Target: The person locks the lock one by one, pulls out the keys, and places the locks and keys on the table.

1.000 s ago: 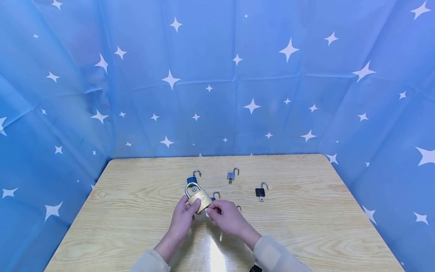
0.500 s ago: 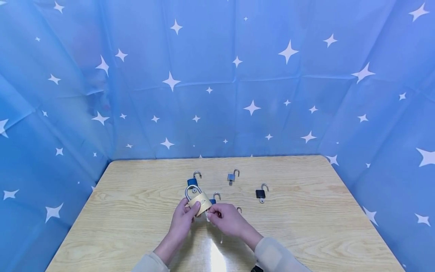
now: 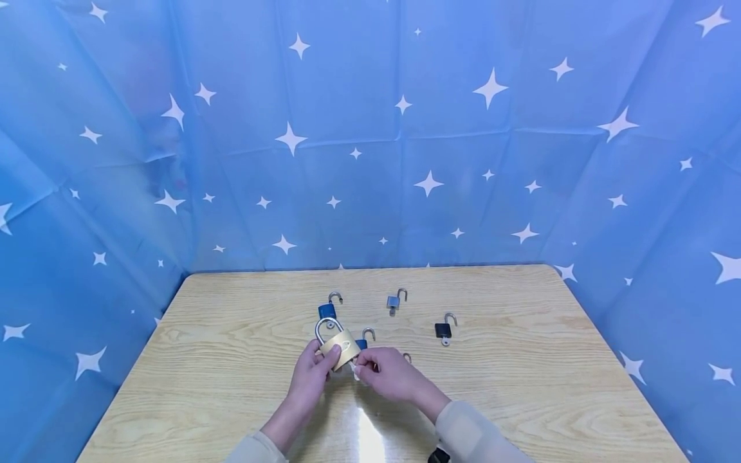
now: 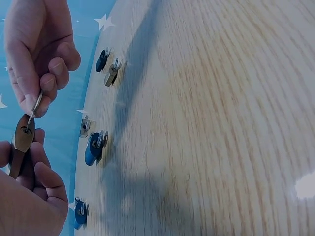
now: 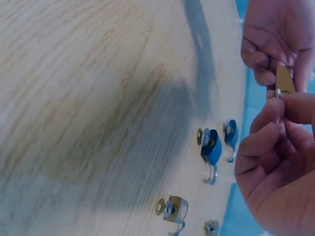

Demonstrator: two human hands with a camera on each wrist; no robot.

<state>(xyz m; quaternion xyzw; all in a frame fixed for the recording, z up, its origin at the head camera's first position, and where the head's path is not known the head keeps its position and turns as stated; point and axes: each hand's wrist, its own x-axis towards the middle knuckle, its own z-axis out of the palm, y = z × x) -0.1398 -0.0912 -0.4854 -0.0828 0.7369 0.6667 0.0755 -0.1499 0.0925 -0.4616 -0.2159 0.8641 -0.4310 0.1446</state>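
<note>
My left hand [image 3: 312,370] grips a brass padlock [image 3: 340,349], thumb across its front face, above the table. Its steel shackle [image 3: 327,326] points up and away, both legs meeting the body. In the left wrist view, the keyhole end of the padlock [image 4: 24,132] faces the camera. There my right hand [image 4: 42,59] pinches a key [image 4: 36,104] between thumb and forefinger, its blade at the keyhole. From the right wrist, the curled fingers of my right hand [image 5: 280,162] hide most of the key.
Open-shackled padlocks lie beyond my hands: a blue one [image 3: 327,311], another blue one [image 3: 361,343], a small silver one [image 3: 393,301] and a black one [image 3: 442,330]. A brass padlock [image 5: 175,208] with keys is partly hidden by my right hand in the head view.
The brass padlock has dropped slightly toward me in both hands. Slightly more of the key shows below it. The padlocks on the table have stayed put.
</note>
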